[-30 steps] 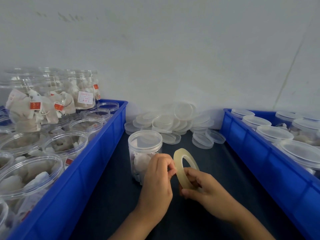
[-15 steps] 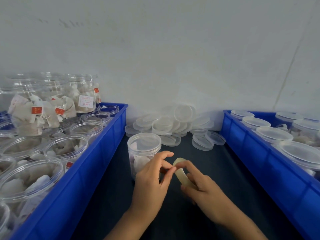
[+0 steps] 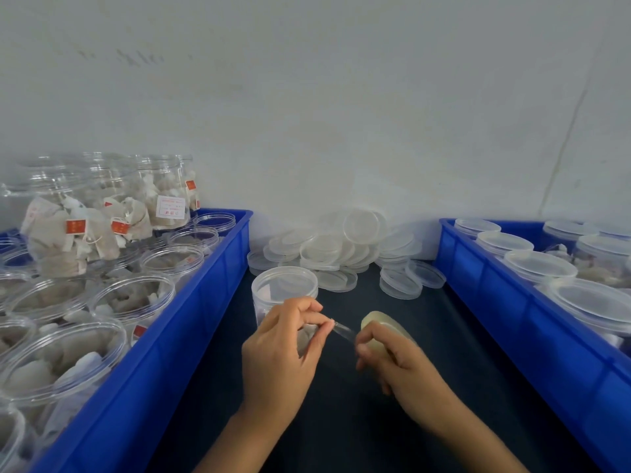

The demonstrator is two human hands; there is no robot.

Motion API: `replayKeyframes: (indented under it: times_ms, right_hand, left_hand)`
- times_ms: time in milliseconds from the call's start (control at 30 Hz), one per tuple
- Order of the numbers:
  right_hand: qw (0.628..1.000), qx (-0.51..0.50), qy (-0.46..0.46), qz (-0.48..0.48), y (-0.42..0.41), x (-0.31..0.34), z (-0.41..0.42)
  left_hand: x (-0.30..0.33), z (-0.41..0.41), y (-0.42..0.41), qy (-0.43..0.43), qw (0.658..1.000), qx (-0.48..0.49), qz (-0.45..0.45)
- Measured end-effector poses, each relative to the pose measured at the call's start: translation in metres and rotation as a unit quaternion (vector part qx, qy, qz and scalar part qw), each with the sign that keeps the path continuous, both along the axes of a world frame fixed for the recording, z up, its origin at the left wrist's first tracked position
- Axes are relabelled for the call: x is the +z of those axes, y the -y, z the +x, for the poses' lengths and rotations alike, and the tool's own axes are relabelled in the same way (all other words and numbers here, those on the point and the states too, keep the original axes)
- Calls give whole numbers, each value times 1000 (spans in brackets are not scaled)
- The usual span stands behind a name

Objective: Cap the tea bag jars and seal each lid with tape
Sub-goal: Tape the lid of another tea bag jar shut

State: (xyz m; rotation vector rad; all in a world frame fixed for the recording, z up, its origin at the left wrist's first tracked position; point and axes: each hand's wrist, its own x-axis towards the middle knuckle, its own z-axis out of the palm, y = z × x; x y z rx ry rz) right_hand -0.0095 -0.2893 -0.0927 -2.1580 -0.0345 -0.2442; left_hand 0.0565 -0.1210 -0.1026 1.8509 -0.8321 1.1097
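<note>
Premises present as a small packing station for a tea product, set against a bare, scuffed white wall (image 3: 341, 97). Two blue plastic crates (image 3: 191, 319) (image 3: 512, 319) flank a dark work surface (image 3: 444, 336), the left holding open jars of tea bags (image 3: 112, 298) with red tags, the right holding capped jars (image 3: 539, 266). A heap of loose clear lids (image 3: 341, 247) lies against the wall between them, consistent with batch hand-packing.

Capped jar (image 3: 284, 292) centre; loose lids (image 3: 345, 254) behind; open jars' bin (image 3: 191, 322) left; capped jars' bin (image 3: 512, 322) right.
</note>
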Motion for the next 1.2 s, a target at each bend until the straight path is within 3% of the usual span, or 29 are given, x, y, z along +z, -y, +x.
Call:
replayKeyframes:
  times_ms: [133,200,300,400,467,600,733,967,1200]
  right_hand:
    - [994,-67,74,32,-8,-3,5]
    - [991,-79,98,42,-10,-5,6]
    - [987,-98,128,23,-10,-7,6]
    - [981,-119,151,3,-8,-6,6]
    - [979,-127,159,-3,-8,-4,5]
    - [977,-119,176,0,-9,2,0]
    - [972,-118,201,4,-9,10,-2]
    - [966,-92,223,89,-22,29,-2]
    - [965,-80,203,148,-35,38,-5]
  left_hand:
    - [0,2,-2,80,996,38,33]
    - [1,2,-1,77,995,61,-1]
    - [1,9,-5,-56,988,79,-124]
    - [-4,19,-11,-272,938,-49,-209]
    - [-9,25,-12,-354,905,-114,-206]
    - [-17,32,-15,-350,916,-125,-153]
    - [-11,25,-8,-370,900,-176,-146]
    - [-1,5,5,-359,897,-250,-72]
    - [2,1,13,-357,887,-271,-106]
